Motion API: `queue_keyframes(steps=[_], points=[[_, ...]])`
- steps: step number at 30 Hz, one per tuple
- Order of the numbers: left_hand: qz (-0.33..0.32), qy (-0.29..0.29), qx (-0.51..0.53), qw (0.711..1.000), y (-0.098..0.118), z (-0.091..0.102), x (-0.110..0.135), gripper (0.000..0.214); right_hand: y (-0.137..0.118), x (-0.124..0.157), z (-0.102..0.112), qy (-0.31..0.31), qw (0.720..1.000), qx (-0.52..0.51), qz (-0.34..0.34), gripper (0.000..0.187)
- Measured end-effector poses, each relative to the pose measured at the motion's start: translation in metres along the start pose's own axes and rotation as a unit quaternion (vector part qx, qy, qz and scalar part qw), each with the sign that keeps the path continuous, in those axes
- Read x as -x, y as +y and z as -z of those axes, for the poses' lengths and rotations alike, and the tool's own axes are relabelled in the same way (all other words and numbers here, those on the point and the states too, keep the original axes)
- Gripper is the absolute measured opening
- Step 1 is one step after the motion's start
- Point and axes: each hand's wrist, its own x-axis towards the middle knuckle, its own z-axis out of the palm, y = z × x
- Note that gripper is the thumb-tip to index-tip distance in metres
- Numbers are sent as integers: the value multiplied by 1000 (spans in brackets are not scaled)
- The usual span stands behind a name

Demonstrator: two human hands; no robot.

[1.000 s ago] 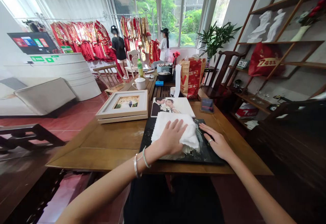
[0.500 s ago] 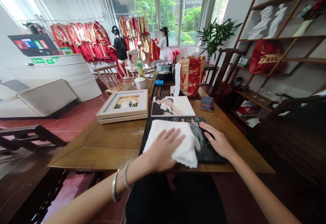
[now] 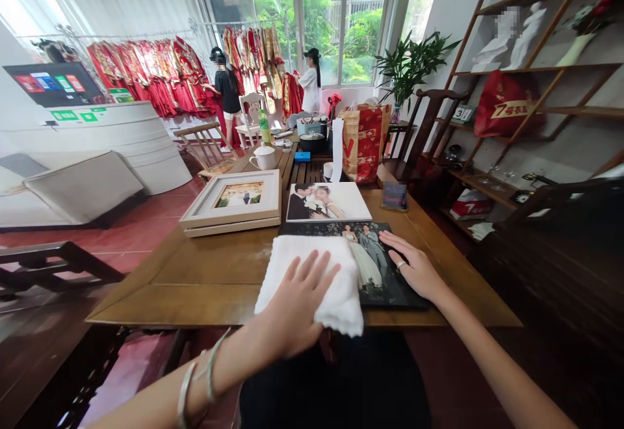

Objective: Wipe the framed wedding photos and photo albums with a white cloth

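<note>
My left hand (image 3: 297,302) lies flat on a white cloth (image 3: 280,257), its fingers spread and stretched forward. Under the cloth is a dark wedding photo panel (image 3: 390,289) showing a couple; its left part is covered, and the cloth hangs past its near edge. My right hand (image 3: 414,270) rests with extended fingers on the panel's right side, a ring on one finger. Just beyond lies a second photo panel (image 3: 348,205) with a white background. Left of that, light-coloured picture frames (image 3: 234,205) are stacked on the wooden table (image 3: 195,279).
A phone-like dark object (image 3: 394,196) sits at the right. Farther back stand a paper bag (image 3: 365,143), a white lidded cup (image 3: 263,156), a black pot (image 3: 312,143) and a green bottle (image 3: 264,127). Two people stand by racks of red garments (image 3: 156,81).
My left hand has slid the cloth left and toward me, uncovering more of the pictured couple. My right hand stays in place on the panel. The view has shifted slightly.
</note>
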Motion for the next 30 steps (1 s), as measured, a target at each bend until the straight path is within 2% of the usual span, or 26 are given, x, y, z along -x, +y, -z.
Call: queue_keyframes(steps=[3,5,8,12,16,19,22,27,30], points=[[-9,-5,5,1000,13,-2,21,96,1,0,-1,0,1000,3,2,39],[-32,10,4,999,6,-3,20,94,2,0,-1,2,1000,3,1,39],[-61,48,-4,997,-22,-3,0,83,1,0,0,2,1000,1,0,39],[-54,100,-33,993,-64,-6,-43,66,0,-1,1,3,1000,0,0,39],[-42,116,-49,991,-82,-9,-67,54,-1,-1,1,5,1000,0,-4,39],[-27,114,-43,992,-75,-9,-61,52,-2,-1,1,5,1000,-5,-6,39],[-17,92,-26,995,-52,-9,-35,56,-2,0,1,9,1000,-9,-8,38],[-41,63,19,997,-2,-12,19,85,-1,0,1,13,1000,-11,2,38],[-52,39,32,997,12,-12,30,93,-1,1,0,16,1000,-8,3,38]])
